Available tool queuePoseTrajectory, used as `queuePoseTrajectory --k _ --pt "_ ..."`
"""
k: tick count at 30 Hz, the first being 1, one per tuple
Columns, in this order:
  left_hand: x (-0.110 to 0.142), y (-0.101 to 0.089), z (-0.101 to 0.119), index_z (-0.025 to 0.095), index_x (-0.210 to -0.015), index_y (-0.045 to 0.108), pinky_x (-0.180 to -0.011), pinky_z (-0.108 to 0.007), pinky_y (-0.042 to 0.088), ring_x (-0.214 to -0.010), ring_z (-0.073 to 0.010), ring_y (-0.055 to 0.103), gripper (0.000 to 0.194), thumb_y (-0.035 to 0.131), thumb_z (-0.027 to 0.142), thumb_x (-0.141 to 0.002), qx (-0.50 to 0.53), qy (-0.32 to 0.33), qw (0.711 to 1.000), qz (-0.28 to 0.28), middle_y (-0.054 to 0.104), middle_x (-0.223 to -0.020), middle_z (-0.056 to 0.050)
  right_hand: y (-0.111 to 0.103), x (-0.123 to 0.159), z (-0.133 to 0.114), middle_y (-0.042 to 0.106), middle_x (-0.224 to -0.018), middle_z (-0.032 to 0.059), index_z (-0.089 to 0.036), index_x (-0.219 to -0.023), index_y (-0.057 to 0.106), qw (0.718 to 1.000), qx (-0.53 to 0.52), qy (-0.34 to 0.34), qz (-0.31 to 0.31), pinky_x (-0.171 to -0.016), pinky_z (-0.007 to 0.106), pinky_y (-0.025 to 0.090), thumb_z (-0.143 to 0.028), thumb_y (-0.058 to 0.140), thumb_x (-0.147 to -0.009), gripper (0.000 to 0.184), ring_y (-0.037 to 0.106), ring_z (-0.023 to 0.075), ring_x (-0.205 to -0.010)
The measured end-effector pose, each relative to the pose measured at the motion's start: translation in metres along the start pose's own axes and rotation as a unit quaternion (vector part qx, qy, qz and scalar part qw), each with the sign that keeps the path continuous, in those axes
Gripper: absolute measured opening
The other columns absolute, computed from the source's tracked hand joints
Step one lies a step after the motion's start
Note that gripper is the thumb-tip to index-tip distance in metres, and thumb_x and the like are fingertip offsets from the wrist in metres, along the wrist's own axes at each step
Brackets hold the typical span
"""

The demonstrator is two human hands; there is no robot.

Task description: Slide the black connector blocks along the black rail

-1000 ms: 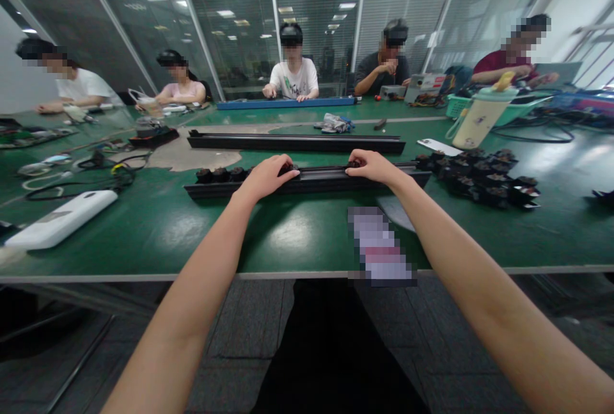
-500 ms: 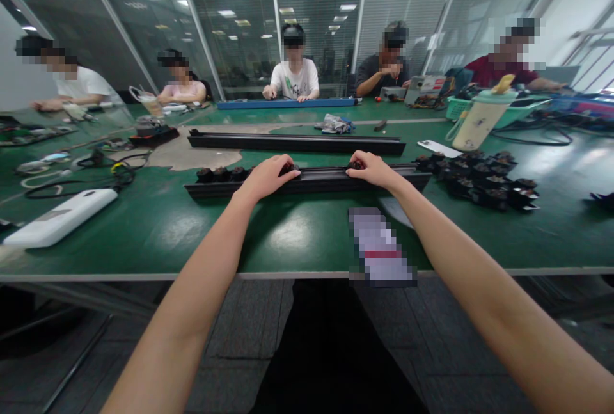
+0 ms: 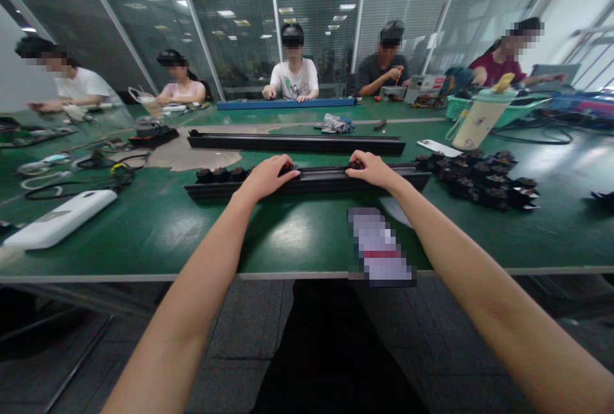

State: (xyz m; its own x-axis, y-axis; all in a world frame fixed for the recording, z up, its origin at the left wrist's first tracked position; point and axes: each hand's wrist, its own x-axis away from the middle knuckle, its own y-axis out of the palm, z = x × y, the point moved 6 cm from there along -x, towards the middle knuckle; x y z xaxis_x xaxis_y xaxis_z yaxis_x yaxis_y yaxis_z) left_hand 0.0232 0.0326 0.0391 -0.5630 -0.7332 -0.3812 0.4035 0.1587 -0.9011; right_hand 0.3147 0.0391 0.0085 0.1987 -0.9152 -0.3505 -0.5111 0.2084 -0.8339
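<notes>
A long black channel-shaped rail (image 3: 326, 185) lies across the green table in front of me. Several small black parts (image 3: 220, 175) sit in a row in its left end. My left hand (image 3: 272, 176) is closed round one of these small black parts, on the left half of the rail. Further right, my right hand (image 3: 370, 169) pinches another small black part (image 3: 355, 164) over the rail's groove. Bare groove shows between the two hands. My fingers partly cover both parts, so their exact kind cannot be made out.
Right of the rail lies a heap of similar black parts (image 3: 484, 177). A second black rail (image 3: 297, 142) lies behind. A phone (image 3: 381, 247) rests at the near edge, a white power bank (image 3: 62, 217) at left, a tumbler (image 3: 482, 119) at right. Several people sit opposite.
My hands and the rail have hardly moved. Across the table, the person in dark grey now holds a red tool upright, and the person in maroon has shifted posture.
</notes>
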Motion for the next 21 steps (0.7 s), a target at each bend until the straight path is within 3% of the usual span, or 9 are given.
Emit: queuePoseTrajectory --k 21 --pt "-0.0001 -0.0001 -0.0007 0.021 -0.110 0.064 -0.097 -0.042 0.052 -0.106 -0.0286 0.067 0.034 0.054 0.052 -0.100 -0.003 0.000 1.000 0.003 0.072 -0.115 -0.010 0.0006 0.0000 0.0002 0.064 -0.091 0.0059 -0.024 -0.093 0.058 1.000 0.007 0.000 0.009 -0.088 0.042 0.041 -0.044 0.064 -0.079 0.025 0.057 0.0272 -0.090"
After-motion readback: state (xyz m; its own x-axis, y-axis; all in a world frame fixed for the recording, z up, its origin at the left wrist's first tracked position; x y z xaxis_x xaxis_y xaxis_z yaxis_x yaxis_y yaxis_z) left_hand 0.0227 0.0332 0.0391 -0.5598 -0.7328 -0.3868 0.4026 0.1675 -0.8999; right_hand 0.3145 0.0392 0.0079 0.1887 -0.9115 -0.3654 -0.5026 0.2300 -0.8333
